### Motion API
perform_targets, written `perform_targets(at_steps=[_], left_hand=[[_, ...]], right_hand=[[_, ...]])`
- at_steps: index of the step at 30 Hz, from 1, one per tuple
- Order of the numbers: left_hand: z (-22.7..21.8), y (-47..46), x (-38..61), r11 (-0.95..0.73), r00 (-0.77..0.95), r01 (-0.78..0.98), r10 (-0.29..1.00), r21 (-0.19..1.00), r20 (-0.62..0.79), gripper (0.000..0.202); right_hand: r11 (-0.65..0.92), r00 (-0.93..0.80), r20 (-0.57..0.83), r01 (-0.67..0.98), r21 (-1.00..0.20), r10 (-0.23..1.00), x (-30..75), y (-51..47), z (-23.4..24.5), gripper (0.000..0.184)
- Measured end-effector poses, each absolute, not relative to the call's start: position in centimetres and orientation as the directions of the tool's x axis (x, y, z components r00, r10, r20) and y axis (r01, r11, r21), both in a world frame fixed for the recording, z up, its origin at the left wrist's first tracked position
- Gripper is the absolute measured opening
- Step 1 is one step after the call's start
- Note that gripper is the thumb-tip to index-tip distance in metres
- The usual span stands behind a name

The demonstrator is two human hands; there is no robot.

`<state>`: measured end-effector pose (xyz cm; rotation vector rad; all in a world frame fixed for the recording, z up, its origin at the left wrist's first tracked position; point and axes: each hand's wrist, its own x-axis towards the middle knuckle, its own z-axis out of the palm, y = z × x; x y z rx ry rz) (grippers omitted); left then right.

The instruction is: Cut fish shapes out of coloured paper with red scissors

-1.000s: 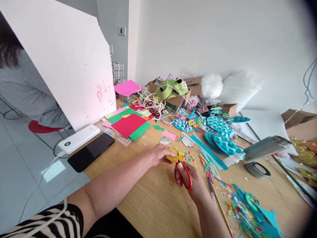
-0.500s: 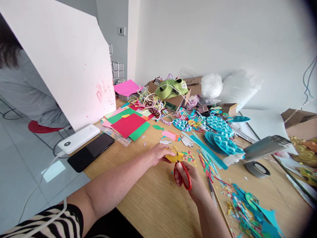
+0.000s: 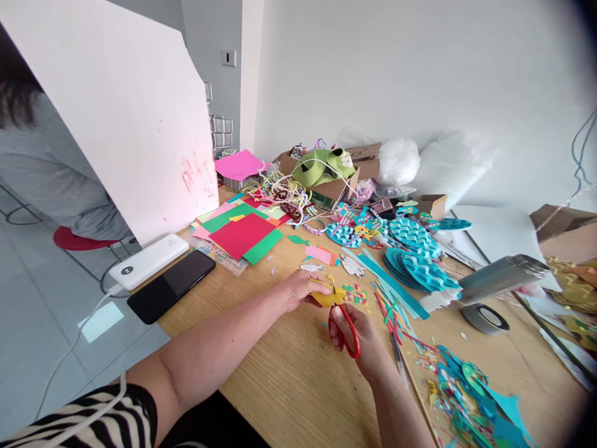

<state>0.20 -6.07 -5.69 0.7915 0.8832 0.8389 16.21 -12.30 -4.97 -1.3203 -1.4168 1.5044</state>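
Note:
My left hand [image 3: 302, 290] pinches a small piece of yellow paper [image 3: 323, 298] above the wooden table. In my right hand [image 3: 357, 336] is a pair of scissors [image 3: 353, 344] with red handles, thumb and fingers through the loops. The blades meet the right part of the yellow paper. Just beyond lies a scatter of tiny coloured paper bits [image 3: 355, 293]. Two white paper fish, one a drawn fish [image 3: 352, 266], rest behind my hands, along with a pink paper strip [image 3: 318, 254] and a green paper fish [image 3: 297, 239].
Coloured sheets [image 3: 242, 235], a black phone [image 3: 171, 287] and a white power bank [image 3: 149, 262] lie at left. Blue wavy discs [image 3: 410, 270], a steel flask [image 3: 501, 278] and a tape roll [image 3: 485, 317] are at right. Paper scraps [image 3: 480, 392] cover the front right. A person sits behind a white board [image 3: 140, 124].
Little differs. The scissors and the yellow paper have shifted very slightly, while both hands stay in almost the same place.

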Motion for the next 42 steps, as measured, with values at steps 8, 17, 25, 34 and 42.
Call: perform_targets(at_steps=[8, 17, 25, 34, 42], left_hand=[[-5.81, -6.09, 0.22, 0.455, 0.383, -0.279, 0.860, 0.846, -0.337, 0.047], [-5.83, -6.07, 0.21, 0.455, 0.385, -0.284, 0.860, 0.844, -0.334, 0.047], [-5.65, -6.05, 0.10, 0.461, 0.392, -0.254, 0.853, 0.850, -0.345, 0.049], [-5.76, -6.04, 0.06, 0.462, 0.394, -0.262, 0.853, 0.848, -0.343, 0.047], [-5.94, -5.94, 0.16, 0.473, 0.394, -0.278, 0.850, 0.836, -0.349, 0.049]], right_hand=[[-0.167, -0.244, -0.208, 0.178, -0.970, 0.947, 16.15, -12.35, -4.78, 0.051], [-0.179, -0.234, -0.221, 0.185, -0.966, 0.947, 16.15, -12.25, -4.92, 0.052], [-0.168, -0.254, -0.214, 0.193, -0.967, 0.943, 16.26, -12.23, -4.95, 0.052], [-0.182, -0.234, -0.225, 0.192, -0.965, 0.946, 15.99, -12.44, -4.41, 0.053], [-0.177, -0.217, -0.221, 0.207, -0.962, 0.951, 16.05, -12.31, -4.68, 0.053]])
